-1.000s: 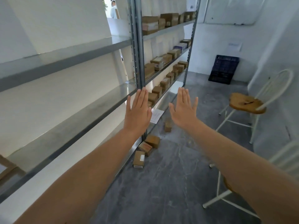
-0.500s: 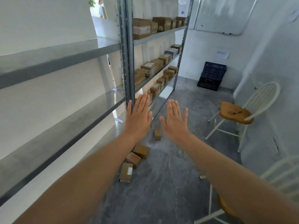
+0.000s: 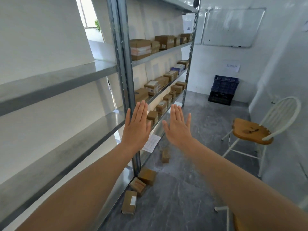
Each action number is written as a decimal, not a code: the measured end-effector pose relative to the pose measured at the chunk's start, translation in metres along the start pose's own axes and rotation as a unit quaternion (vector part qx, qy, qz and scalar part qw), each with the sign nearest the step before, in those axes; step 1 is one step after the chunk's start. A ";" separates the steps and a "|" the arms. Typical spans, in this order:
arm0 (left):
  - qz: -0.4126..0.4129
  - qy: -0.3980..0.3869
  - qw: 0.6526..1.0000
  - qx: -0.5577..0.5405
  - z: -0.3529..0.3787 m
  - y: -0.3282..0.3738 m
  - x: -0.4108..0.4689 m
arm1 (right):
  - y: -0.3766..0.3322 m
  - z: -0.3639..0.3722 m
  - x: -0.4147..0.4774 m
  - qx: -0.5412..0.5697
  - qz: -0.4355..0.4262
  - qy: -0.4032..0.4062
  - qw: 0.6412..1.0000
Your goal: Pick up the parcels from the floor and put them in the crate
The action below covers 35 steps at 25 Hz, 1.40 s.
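Head view: left grip [image 3: 135,129], right grip [image 3: 178,129] flat, empty; parcels [image 3: 146,176] on floor [image 3: 183,194] below, seemingly four; crate [image 3: 225,85] far.

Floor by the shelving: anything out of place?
Yes. Four cardboard parcels lie scattered on the floor at the foot of the shelving, each turned a different way, while the others sit on shelves. A paper sheet lies near them.
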<state>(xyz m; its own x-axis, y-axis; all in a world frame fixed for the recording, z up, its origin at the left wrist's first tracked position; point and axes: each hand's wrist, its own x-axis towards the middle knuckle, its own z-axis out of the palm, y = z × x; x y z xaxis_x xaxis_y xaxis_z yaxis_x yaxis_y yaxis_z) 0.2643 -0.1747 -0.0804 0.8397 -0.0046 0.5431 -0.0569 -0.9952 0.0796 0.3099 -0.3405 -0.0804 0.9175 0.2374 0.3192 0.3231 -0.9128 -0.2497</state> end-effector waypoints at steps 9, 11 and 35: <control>-0.005 0.009 1.000 -0.003 0.060 0.088 0.083 | 0.114 -0.015 0.097 0.017 0.002 0.005 1.000; -0.017 0.007 1.000 0.001 0.080 0.105 0.094 | 0.139 -0.006 0.105 0.011 -0.006 0.002 1.000; 0.002 -0.122 0.989 -0.079 0.254 0.096 0.252 | 0.230 0.070 0.262 -0.025 0.057 -0.078 0.995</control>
<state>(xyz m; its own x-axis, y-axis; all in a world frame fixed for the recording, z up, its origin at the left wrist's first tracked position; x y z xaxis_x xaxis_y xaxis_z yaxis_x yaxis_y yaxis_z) 0.6071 -0.2960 -0.1481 0.9433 -0.0518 0.3278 -0.1288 -0.9675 0.2177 0.6405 -0.4651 -0.1185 0.9736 0.1759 0.1454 0.2060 -0.9515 -0.2284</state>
